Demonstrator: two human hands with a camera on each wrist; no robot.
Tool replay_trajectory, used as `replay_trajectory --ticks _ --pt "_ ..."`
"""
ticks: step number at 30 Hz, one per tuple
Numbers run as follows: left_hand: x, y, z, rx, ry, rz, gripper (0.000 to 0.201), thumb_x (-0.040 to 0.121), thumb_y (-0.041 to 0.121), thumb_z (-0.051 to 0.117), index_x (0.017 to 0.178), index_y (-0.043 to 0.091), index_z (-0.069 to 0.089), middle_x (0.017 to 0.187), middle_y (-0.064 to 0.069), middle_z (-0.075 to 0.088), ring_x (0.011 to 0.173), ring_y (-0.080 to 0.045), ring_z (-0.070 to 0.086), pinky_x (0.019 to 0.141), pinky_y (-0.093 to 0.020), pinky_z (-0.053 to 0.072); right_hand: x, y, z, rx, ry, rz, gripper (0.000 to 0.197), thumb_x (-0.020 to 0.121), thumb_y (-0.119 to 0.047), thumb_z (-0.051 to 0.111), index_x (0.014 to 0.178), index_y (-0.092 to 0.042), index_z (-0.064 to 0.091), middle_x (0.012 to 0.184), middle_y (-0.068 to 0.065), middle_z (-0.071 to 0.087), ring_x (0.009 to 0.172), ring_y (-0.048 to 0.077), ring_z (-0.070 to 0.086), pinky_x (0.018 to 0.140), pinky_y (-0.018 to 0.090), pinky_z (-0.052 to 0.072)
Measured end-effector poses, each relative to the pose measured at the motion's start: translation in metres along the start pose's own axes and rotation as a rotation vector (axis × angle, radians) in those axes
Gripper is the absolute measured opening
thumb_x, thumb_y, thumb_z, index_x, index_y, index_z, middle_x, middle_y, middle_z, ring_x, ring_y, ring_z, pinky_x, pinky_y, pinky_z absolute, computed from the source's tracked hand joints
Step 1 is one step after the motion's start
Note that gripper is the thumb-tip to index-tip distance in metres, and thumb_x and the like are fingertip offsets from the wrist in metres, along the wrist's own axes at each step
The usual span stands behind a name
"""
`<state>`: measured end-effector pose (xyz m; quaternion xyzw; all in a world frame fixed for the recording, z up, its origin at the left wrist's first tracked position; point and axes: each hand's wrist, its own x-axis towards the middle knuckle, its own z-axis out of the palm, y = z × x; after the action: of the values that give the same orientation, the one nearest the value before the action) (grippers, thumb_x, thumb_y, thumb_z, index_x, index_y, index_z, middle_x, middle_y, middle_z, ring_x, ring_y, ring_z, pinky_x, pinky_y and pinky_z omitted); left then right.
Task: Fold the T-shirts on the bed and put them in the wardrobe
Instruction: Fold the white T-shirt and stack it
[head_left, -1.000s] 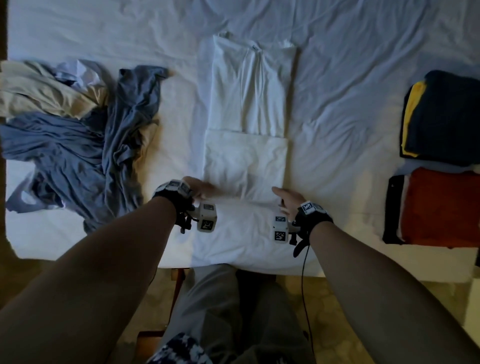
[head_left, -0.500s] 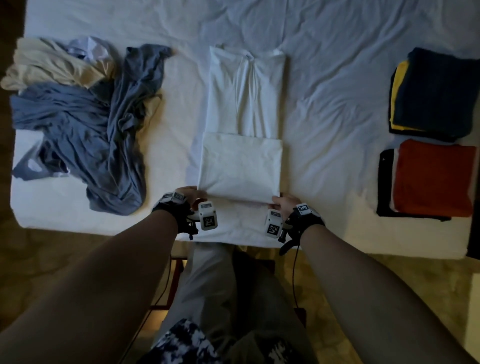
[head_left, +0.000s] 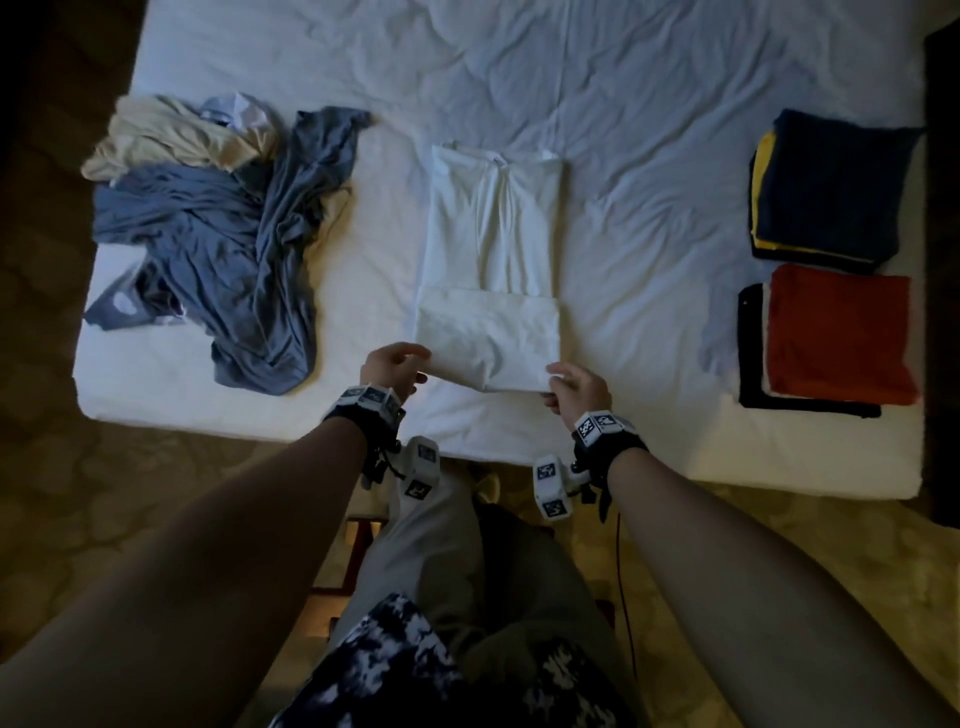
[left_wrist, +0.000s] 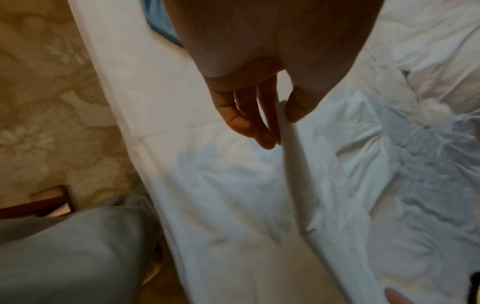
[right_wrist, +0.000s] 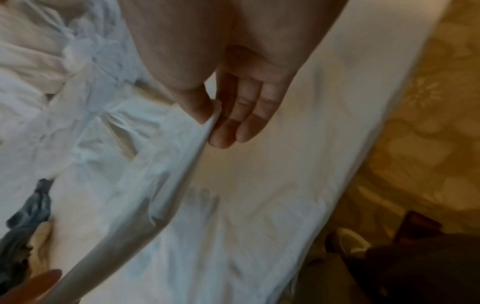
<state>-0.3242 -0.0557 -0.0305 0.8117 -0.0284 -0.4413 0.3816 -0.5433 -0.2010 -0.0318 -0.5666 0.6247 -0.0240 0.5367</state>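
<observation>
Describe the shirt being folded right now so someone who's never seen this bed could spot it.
On the bed, look at the middle, between the crumpled pile at one side and the folded stacks at the other. The white T-shirt lies there as a long narrow strip. Only it has both hands, left and right, pinching its near corners.
</observation>
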Motion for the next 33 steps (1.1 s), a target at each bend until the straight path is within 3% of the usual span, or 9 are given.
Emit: replay_trajectory --ticks 3,6,11,16,20,23,27,31,33 --pt "0.0 0.034 -0.01 0.095 -0.043 0.099 0.024 0.062 0.014 0.066 0.084 0.024 0.071 0.08 -0.009 0.07 0.07 -0.03 0.065 0.066 -0.033 0.052 0.008 -0.025 -0.014 -0.053 -0.064 -0.029 0.025 0.079 -0.012 0.071 0.098 -0.028 0.07 0.096 0.004 0.074 0.087 0.019 0.069 0.085 0.036 0.058" --pt "0.01 0.074 -0.02 0.222 -0.016 0.143 0.029 0.073 0.004 0.072 0.097 0.02 0.073 0.09 -0.011 0.071 0.073 -0.025 0.063 0.067 -0.026 0.046 0.022 -0.053 -0.026 -0.066 -0.063 -0.087 0.036 0.072 -0.006 0.076 0.097 -0.031 0.069 0.101 0.006 0.074 0.097 0.022 0.069 0.091 0.041 0.056" --pt "0.046 0.14 -0.029 0.426 0.072 0.297 0.015 0.086 0.016 0.066 0.098 0.02 0.074 0.087 -0.004 0.067 0.085 -0.022 0.063 0.068 -0.024 0.041 0.059 -0.119 -0.041 -0.1 0.061 -0.211 0.019 0.081 -0.013 0.071 0.099 -0.02 0.073 0.095 0.006 0.072 0.092 0.023 0.067 0.084 0.035 0.056" --pt "0.102 0.196 -0.028 0.499 0.087 0.338 0.019 0.088 0.027 0.064 0.104 0.019 0.071 0.092 -0.003 0.064 0.082 -0.023 0.06 0.065 -0.026 0.042 0.116 -0.185 -0.041 -0.231 0.094 -0.307 0.027 0.088 -0.012 0.063 0.113 -0.006 0.07 0.102 0.005 0.064 0.091 0.019 0.06 0.073 0.02 0.041" --pt "0.163 0.228 -0.016 0.49 0.131 0.284 0.02 0.086 0.031 0.064 0.1 0.02 0.072 0.09 -0.007 0.068 0.085 -0.027 0.063 0.065 -0.024 0.043 0.173 -0.218 -0.03 -0.222 0.112 -0.228 0.022 0.088 -0.019 0.06 0.104 -0.008 0.07 0.096 0.012 0.069 0.086 0.026 0.063 0.07 0.031 0.049" --pt "0.209 0.242 -0.004 0.5 0.124 0.194 0.018 0.086 0.036 0.062 0.091 0.021 0.071 0.08 -0.003 0.062 0.079 -0.026 0.061 0.05 -0.021 0.037 0.218 -0.229 -0.019 -0.228 0.1 -0.141 0.022 0.086 -0.026 0.061 0.096 -0.008 0.069 0.087 0.015 0.07 0.082 0.032 0.067 0.074 0.042 0.056" --pt "0.265 0.248 0.014 0.473 0.111 0.089 0.021 0.085 0.034 0.067 0.099 0.019 0.072 0.089 -0.006 0.066 0.085 -0.026 0.062 0.069 -0.025 0.044 0.275 -0.233 -0.004 -0.226 0.096 -0.051 0.016 0.085 -0.029 0.061 0.09 -0.015 0.066 0.085 0.009 0.067 0.083 0.029 0.066 0.075 0.037 0.054" --pt "0.31 0.24 0.032 0.296 0.011 -0.085 0.03 0.068 0.042 0.074 0.09 0.024 0.066 0.095 -0.008 0.071 0.088 -0.027 0.068 0.081 -0.038 0.058 0.313 -0.228 0.007 -0.222 0.028 0.067 0.023 0.088 -0.029 0.061 0.103 -0.012 0.065 0.09 0.006 0.062 0.081 0.026 0.058 0.077 0.034 0.049" --pt "0.322 0.235 0.035 0.203 -0.014 -0.139 0.031 0.068 0.036 0.076 0.092 0.025 0.06 0.101 -0.012 0.07 0.091 -0.03 0.068 0.079 -0.044 0.058 0.324 -0.225 0.012 -0.127 -0.018 0.116 0.038 0.084 -0.028 0.069 0.115 -0.01 0.059 0.098 0.004 0.06 0.083 0.023 0.057 0.075 0.033 0.047"
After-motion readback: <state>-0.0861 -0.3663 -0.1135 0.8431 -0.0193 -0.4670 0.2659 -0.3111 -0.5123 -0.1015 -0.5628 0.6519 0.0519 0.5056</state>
